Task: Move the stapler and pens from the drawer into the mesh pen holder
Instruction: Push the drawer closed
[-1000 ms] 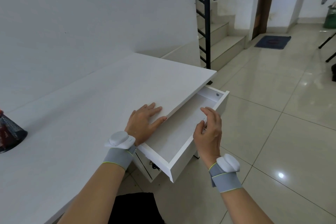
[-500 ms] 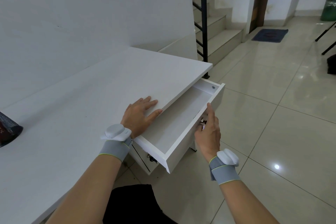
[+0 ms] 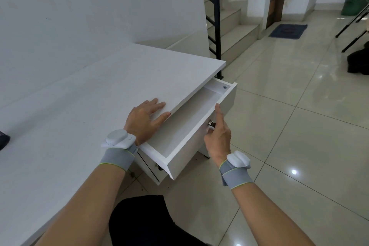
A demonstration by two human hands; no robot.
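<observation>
Head view: drawer (image 3: 187,126) half open under white counter (image 3: 83,118), visible inside bare. Left hand (image 3: 144,120) flat on counter edge, fingers spread open. Right hand (image 3: 217,136) fingers pinch metal knob (image 3: 210,123) on drawer front; drawer pushed further in than earlier

each bare forearm wears a grey wristband (image 3: 117,158) edged in yellow-green carrying a rounded white pod (image 3: 117,138), and the lap is clothed in black.

No legible text or labels anywhere.
</observation>
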